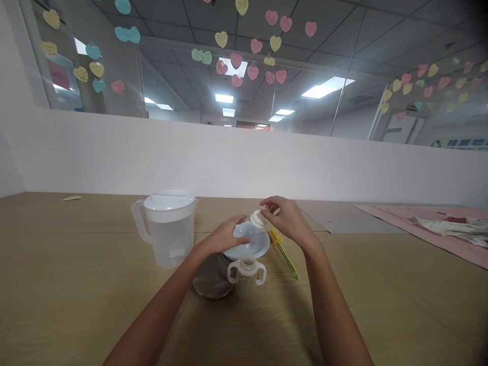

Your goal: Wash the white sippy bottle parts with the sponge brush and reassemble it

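Note:
My right hand (282, 216) pinches a white baby bottle collar (258, 218), held tilted above the far edge of a pale blue-white bowl (261, 248). Over the bowl's left side reaches my left hand (227, 236), thumb and fingers apart, with nothing visible between them. Just in front of the bowl stands a clear baby bottle (247, 279) with two white handles, upright and uncapped. A dark metal pot or lid (212, 284) lies to its left, partly hidden by my left forearm and the bottle. Right of the bowl is a yellow-headed bottle brush (285, 254) with a green handle.
A lidded translucent pitcher (171, 236) with clear liquid stands at left. A pink cloth (412, 221) with crumpled white fabric (453, 227) lies far right. Behind the table (114, 315) rises a white low wall (229, 162) below glass with heart-shaped notes.

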Tool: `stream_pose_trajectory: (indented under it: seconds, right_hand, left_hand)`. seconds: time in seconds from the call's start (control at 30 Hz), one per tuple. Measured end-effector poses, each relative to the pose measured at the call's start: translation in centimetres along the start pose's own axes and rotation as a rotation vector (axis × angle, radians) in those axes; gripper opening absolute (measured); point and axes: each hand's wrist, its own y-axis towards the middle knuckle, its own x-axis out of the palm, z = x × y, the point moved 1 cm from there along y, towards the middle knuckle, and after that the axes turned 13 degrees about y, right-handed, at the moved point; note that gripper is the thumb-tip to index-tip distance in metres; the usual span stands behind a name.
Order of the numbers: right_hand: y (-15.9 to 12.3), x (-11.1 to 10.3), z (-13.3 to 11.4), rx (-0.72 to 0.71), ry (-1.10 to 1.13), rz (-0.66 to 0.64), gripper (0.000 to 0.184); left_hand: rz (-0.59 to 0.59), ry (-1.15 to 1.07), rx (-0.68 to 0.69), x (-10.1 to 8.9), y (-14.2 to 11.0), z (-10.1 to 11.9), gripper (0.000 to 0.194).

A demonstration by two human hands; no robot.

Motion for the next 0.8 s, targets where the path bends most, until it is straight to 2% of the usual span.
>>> stream_pose_trajectory:
  seconds: [0.07,0.17,0.3,0.4,0.47,0.6,0.8]
  right_hand:
    - [0.1,0.6,-0.3,-0.018,0.018,0.0,0.018]
    - [0.0,1.2,-0.7,-0.06,0.099,0.006,0.014]
    - [-0.1,1.7,-0.9,-0.082,0.162,0.028,0.021]
    - [0.0,2.0,-0.6,-0.054,0.183,-0.053,0.027]
    - [0.1,2.1,-0.3,-0.04,0.224,-0.131,0.029]
    - [0.2,2.0,0.2,-0.017,0.372,-0.229,0.033]
    - [0.3,1.1,1.4,0.125,0.667,-0.369,0.038]
  left_hand:
    - [0.07,-0.108,0.046,-0.7,0.0,2.0,0.06]
    - [0.216,-0.126,0.012,-1.2,0.0,3.8,0.047]
    - [0.361,-0.081,-0.003,-1.5,-0.1,4.2,0.037]
    - [0.423,-0.024,0.067,-1.9,-0.3,4.2,0.034]
    - [0.427,0.018,0.105,-2.2,-0.5,4.2,0.033]
    - [0.347,0.033,0.141,-2.7,-0.9,4.1,0.031]
    - [0.235,0.014,0.145,-3.0,-1.1,4.1,0.033]
